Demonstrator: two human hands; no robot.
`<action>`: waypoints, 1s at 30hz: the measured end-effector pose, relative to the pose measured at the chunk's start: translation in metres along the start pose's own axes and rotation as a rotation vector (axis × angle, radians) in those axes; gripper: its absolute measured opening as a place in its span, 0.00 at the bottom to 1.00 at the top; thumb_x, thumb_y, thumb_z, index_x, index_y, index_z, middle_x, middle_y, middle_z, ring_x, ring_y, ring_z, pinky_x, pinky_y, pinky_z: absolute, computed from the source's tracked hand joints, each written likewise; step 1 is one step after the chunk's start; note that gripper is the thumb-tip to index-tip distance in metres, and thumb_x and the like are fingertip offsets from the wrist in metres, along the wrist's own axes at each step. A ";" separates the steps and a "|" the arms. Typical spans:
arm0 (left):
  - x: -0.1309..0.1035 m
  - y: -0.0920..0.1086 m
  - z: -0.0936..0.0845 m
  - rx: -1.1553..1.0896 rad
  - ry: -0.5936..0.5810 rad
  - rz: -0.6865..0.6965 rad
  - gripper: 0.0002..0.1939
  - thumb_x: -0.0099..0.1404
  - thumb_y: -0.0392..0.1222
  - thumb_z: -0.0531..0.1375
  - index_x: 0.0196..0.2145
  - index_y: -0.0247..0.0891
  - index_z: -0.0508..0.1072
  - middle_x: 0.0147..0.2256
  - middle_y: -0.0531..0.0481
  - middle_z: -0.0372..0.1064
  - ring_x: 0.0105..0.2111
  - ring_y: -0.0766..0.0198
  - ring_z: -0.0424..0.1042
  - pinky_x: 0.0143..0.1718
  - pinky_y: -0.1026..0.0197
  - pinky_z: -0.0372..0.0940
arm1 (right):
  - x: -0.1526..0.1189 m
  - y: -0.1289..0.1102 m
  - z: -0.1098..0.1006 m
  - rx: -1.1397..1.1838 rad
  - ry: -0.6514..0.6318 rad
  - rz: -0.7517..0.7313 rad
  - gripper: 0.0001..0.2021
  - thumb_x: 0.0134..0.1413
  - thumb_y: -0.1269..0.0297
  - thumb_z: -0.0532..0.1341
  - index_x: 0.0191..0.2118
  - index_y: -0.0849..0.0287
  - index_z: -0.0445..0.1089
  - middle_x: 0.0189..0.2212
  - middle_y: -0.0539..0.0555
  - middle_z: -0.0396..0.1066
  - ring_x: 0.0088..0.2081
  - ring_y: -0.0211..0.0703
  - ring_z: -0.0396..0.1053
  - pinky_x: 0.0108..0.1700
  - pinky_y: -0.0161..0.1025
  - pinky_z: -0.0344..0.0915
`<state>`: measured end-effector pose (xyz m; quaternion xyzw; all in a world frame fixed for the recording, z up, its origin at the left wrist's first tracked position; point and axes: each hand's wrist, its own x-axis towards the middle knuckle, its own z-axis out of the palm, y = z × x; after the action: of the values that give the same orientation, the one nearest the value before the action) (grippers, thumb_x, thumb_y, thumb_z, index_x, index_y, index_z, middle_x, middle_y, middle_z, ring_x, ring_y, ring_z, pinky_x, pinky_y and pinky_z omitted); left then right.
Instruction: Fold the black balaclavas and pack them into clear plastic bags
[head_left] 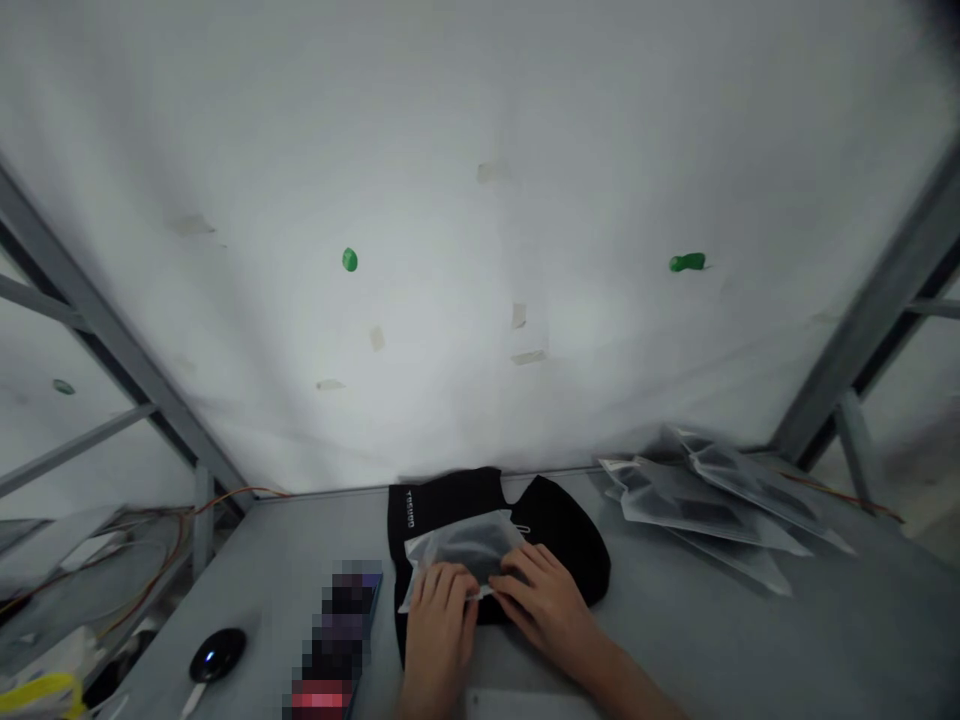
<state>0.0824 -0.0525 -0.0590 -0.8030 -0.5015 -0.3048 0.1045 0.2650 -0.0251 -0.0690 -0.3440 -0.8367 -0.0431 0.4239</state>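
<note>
A frosted clear bag (469,543) with something dark inside lies on a black fabric piece (574,530) that bears white lettering at its left. My left hand (442,610) has its fingers curled over the bag's lower left edge. From the right, my right hand (540,595) pinches the near edge of the same bag, close to a small white strip. The fingertips of both hands almost meet there.
Several frosted bags (712,505) are piled at the back right of the grey table (675,650). A phone-like device (334,640), partly pixelated, and a round black device (217,655) with a white cable lie left. Metal frame posts flank a white sheet (450,200).
</note>
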 end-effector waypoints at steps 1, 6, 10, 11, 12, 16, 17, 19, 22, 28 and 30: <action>0.000 0.000 0.000 0.014 -0.001 -0.011 0.11 0.63 0.26 0.55 0.35 0.42 0.69 0.37 0.51 0.73 0.41 0.57 0.73 0.43 0.54 0.67 | 0.000 0.000 0.000 -0.006 -0.004 0.002 0.08 0.65 0.69 0.55 0.40 0.55 0.72 0.34 0.53 0.69 0.36 0.44 0.66 0.39 0.42 0.59; 0.001 0.003 -0.001 0.038 -0.026 -0.058 0.11 0.61 0.26 0.56 0.34 0.41 0.68 0.38 0.51 0.72 0.41 0.55 0.72 0.43 0.52 0.66 | -0.001 0.000 0.001 -0.020 -0.015 -0.013 0.09 0.66 0.69 0.54 0.41 0.55 0.71 0.33 0.53 0.69 0.35 0.43 0.65 0.38 0.41 0.59; 0.002 0.004 -0.001 0.025 -0.032 -0.047 0.11 0.60 0.26 0.56 0.35 0.41 0.68 0.38 0.51 0.72 0.42 0.55 0.72 0.44 0.52 0.66 | -0.002 -0.001 0.002 -0.017 -0.032 -0.007 0.08 0.65 0.70 0.54 0.40 0.55 0.71 0.33 0.53 0.69 0.36 0.44 0.65 0.39 0.42 0.58; 0.002 0.004 -0.001 0.018 -0.025 -0.042 0.11 0.61 0.26 0.56 0.35 0.42 0.68 0.38 0.51 0.72 0.41 0.55 0.71 0.44 0.52 0.66 | -0.002 -0.001 0.003 -0.017 -0.032 -0.008 0.08 0.65 0.70 0.54 0.40 0.56 0.71 0.33 0.53 0.69 0.36 0.44 0.65 0.39 0.42 0.58; 0.002 0.004 0.000 0.010 -0.014 -0.037 0.10 0.61 0.26 0.56 0.34 0.42 0.68 0.37 0.51 0.72 0.41 0.56 0.71 0.44 0.53 0.65 | -0.002 -0.002 0.003 -0.018 -0.027 -0.010 0.08 0.65 0.70 0.54 0.40 0.56 0.71 0.33 0.53 0.69 0.36 0.44 0.65 0.39 0.42 0.58; 0.002 0.003 -0.002 0.003 0.027 -0.040 0.09 0.64 0.28 0.55 0.33 0.42 0.67 0.34 0.52 0.72 0.38 0.57 0.71 0.42 0.55 0.65 | -0.002 -0.002 0.003 -0.027 -0.010 -0.012 0.09 0.66 0.70 0.53 0.39 0.56 0.70 0.34 0.53 0.69 0.36 0.44 0.65 0.39 0.42 0.58; 0.002 0.003 -0.003 0.006 0.035 -0.047 0.08 0.65 0.29 0.55 0.32 0.42 0.67 0.34 0.51 0.72 0.38 0.57 0.71 0.41 0.55 0.65 | -0.002 -0.003 0.003 -0.028 -0.012 -0.009 0.09 0.66 0.70 0.53 0.38 0.56 0.70 0.33 0.53 0.69 0.35 0.44 0.64 0.39 0.42 0.58; 0.003 0.004 -0.006 0.009 0.049 -0.067 0.07 0.66 0.31 0.55 0.32 0.42 0.67 0.34 0.51 0.72 0.38 0.57 0.71 0.42 0.54 0.65 | -0.001 -0.003 0.003 -0.034 -0.020 -0.002 0.10 0.67 0.69 0.52 0.36 0.56 0.70 0.33 0.53 0.69 0.35 0.44 0.64 0.38 0.42 0.58; 0.004 0.005 -0.008 0.002 0.062 -0.089 0.06 0.67 0.33 0.56 0.32 0.42 0.68 0.35 0.50 0.72 0.39 0.57 0.72 0.42 0.54 0.64 | -0.001 -0.003 0.002 -0.040 -0.035 0.004 0.10 0.67 0.69 0.52 0.35 0.56 0.69 0.32 0.53 0.69 0.34 0.44 0.64 0.38 0.42 0.58; 0.003 0.005 -0.006 -0.049 0.063 -0.103 0.04 0.66 0.36 0.59 0.33 0.42 0.71 0.36 0.51 0.72 0.38 0.59 0.72 0.41 0.56 0.65 | -0.001 -0.003 0.001 -0.026 -0.056 0.008 0.11 0.66 0.70 0.52 0.36 0.56 0.69 0.33 0.53 0.68 0.35 0.44 0.65 0.38 0.42 0.60; 0.002 0.003 -0.006 -0.082 0.050 -0.095 0.03 0.66 0.38 0.59 0.33 0.42 0.71 0.36 0.51 0.72 0.39 0.58 0.72 0.41 0.56 0.65 | -0.001 -0.003 0.000 -0.027 -0.062 0.005 0.11 0.66 0.70 0.52 0.36 0.56 0.69 0.33 0.53 0.69 0.35 0.44 0.65 0.38 0.42 0.60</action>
<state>0.0836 -0.0549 -0.0528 -0.7740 -0.5235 -0.3494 0.0694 0.2636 -0.0276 -0.0696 -0.3530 -0.8480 -0.0425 0.3932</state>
